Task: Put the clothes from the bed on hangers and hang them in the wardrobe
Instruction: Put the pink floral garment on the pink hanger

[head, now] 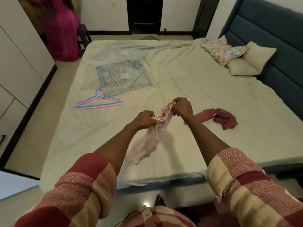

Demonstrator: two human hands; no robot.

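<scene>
I hold a pale pink garment (153,138) above the bed (196,89). My left hand (144,120) grips one end of its gathered top edge and my right hand (183,107) pinches the other end, slightly higher. The rest of the cloth hangs down and trails on the sheet. A maroon garment (219,118) lies crumpled on the bed just right of my right hand. Two hangers, a pink one and a blue one (98,102), lie stacked on the sheet to the left of my hands.
White wardrobe doors (19,63) line the left wall. A magenta garment (60,28) hangs at the far left corner. Two pillows (236,54) lie against the blue headboard (268,30) on the right. A dark doorway (144,13) is beyond the bed.
</scene>
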